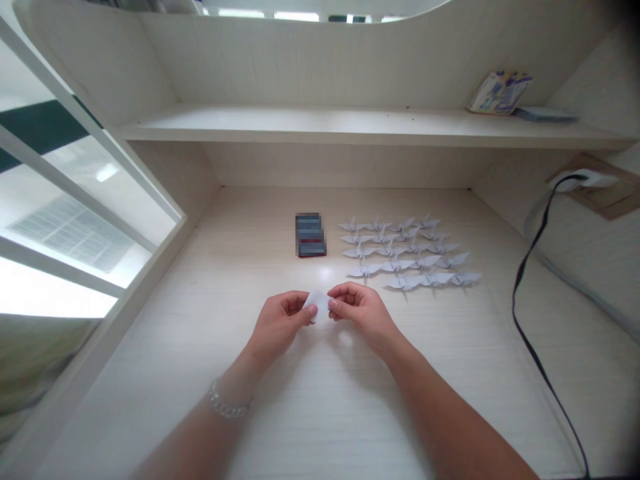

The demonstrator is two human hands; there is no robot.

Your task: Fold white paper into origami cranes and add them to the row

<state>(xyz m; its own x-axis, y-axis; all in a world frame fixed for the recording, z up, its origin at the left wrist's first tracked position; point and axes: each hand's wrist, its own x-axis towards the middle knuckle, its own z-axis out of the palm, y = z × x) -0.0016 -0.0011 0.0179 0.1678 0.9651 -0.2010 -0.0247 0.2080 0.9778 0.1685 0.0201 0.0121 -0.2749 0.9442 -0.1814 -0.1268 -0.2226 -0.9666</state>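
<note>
A: Where are the hands working?

B: Left hand (277, 327) and right hand (363, 313) hovering together above the middle of a pale wood-grain desk (200, 347), with a chain bracelet (229, 401) circling the left wrist.

A: Edges and room for moving?

B: Left edge of the desk running beside a window (75, 220), well apart from both hands. Broad stretch of desktop spreading from the hands toward the near side, and more reaching toward the back wall beneath a white shelf (320, 127).

A: Anything standing close by?

B: Rows of folded paper cranes (410, 250) sitting ahead and to the right, the nearest ones near the right hand. Blurred dark rectangular object (311, 235) lying straight ahead, near the paper cranes, too blurred to name. Black cable (517, 313) trailing down the right side, well apart from the hands, and a book (500, 92) leaning on the shelf.

A: And the fingers?

B: Fingertips (306, 312) of both hands pressing together on a small white paper piece (316, 305), clamping it from either side.

A: Its position and direction?

B: Floating above the desk between the hands, just below the blurred object. Sitting slightly wider than tall, long axis running roughly side to side, though exact folds staying hidden behind the fingers.
</note>
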